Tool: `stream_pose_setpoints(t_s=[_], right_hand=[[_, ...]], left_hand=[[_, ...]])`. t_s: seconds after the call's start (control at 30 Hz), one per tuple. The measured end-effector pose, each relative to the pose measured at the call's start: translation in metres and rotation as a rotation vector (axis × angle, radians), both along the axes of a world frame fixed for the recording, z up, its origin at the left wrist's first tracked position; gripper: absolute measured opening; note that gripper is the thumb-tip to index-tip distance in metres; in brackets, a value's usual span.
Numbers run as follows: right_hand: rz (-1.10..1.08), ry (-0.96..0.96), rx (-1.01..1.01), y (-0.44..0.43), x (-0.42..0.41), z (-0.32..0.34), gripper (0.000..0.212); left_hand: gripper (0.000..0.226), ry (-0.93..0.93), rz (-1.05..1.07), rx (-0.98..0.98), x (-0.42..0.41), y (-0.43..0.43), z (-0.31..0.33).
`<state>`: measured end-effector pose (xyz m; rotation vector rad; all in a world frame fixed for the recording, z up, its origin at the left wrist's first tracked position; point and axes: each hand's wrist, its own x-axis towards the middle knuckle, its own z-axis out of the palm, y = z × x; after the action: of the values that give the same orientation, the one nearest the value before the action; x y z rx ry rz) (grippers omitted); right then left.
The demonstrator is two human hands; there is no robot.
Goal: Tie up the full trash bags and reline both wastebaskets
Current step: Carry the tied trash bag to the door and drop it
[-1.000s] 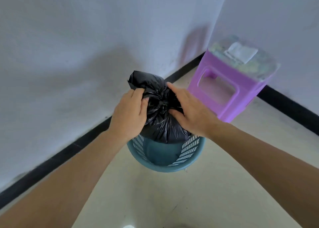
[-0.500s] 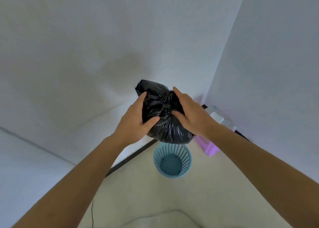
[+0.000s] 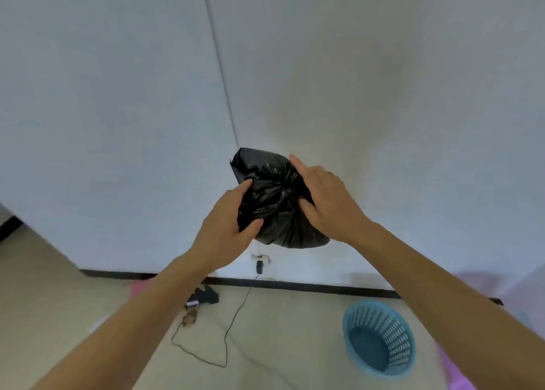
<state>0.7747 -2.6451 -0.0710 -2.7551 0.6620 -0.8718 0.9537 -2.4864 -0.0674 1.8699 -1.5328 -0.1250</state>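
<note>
Our left hand [image 3: 222,231] cups the bag [image 3: 269,196] from its near side, thumb low and fingers wrapped over the crinkled plastic. Our right hand [image 3: 328,205] closes on the gathered neck, thumb dug into the folds and forefinger laid along the top, so both hands grip the bag firmly rather than just resting on it. The bag hangs in the air, up and left of the basket [image 3: 396,335] and well apart from it. It looks small, rounded and light. The folds run together under our right thumb, but we cannot tell whether a knot is fully drawn there. To finish the tie well, we judge that the left hand should keep the body steady while the right pinches the neck low, close to the contents, and pulls snug so that no slack is left to loosen. Thin film tears, so we pull evenly and do not jerk. The basket stands bare, with no liner showing. We set the bag down left of the basket and short of the cord [image 3: 225,341] trailing on the floor there.
</note>
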Motion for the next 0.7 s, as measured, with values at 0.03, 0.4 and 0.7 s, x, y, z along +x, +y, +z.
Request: stream_pose_setpoints(t_s=[0.03,0.4,0.7], right_hand=[[0.067,0.004,-0.012,0.014,0.026,0.001,0.076],[0.746,-0.032,-0.057,0.274,0.331,0.018,0.054],[0.981,-0.040,-0.018,0.451,0.513,0.011,0.039]], left_hand=[[0.072,-0.016,0.073,0.009,0.015,0.026,0.002],[0.065,0.006,0.783,-0.051,0.185,0.355,0.002],[0.061,-0.025,1.057,-0.010,0.318,0.526,0.004]])
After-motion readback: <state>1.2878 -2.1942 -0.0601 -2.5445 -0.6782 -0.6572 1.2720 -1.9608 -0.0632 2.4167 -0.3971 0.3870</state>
